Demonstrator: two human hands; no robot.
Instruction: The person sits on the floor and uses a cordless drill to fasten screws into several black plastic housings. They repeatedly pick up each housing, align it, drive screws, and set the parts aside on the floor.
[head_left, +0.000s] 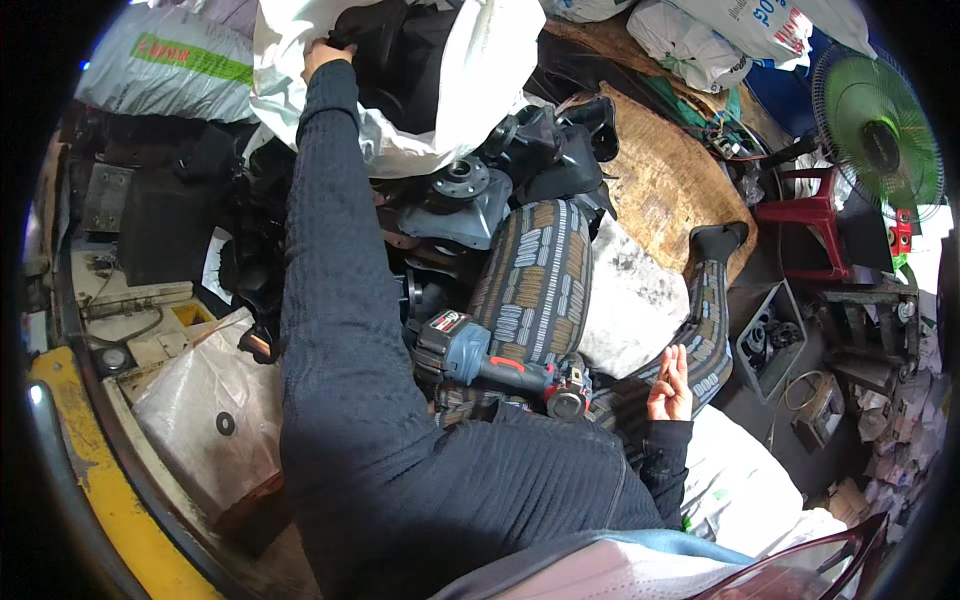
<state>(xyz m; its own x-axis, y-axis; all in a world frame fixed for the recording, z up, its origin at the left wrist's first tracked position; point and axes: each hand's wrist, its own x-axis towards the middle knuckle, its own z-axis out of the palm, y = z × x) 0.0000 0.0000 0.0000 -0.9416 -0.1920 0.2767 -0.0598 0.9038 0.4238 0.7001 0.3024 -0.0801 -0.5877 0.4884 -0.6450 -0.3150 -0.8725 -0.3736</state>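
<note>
My left arm is stretched far forward to a white sack (465, 85) filled with black moulded parts. There my left hand (325, 56) is closed on the edge of a black plastic part (375, 40); most of its fingers are hidden. Close to my right knee is my right hand (672, 388), raised with fingers stretched upward and nothing visible in it. A blue and black cordless power tool (480, 362) lies across my lap. Beyond it, black housings are heaped in front of the sack, one with a round flange (460, 180).
At the right stand a green-bladed fan (880, 145), a dark red plastic stool (825, 225) and a grey bin (770, 340) holding parts. Brown sheeting (660, 170) covers the floor ahead. On the left, clear plastic (215, 410) with a black ring lies inside a yellow edge (110, 480).
</note>
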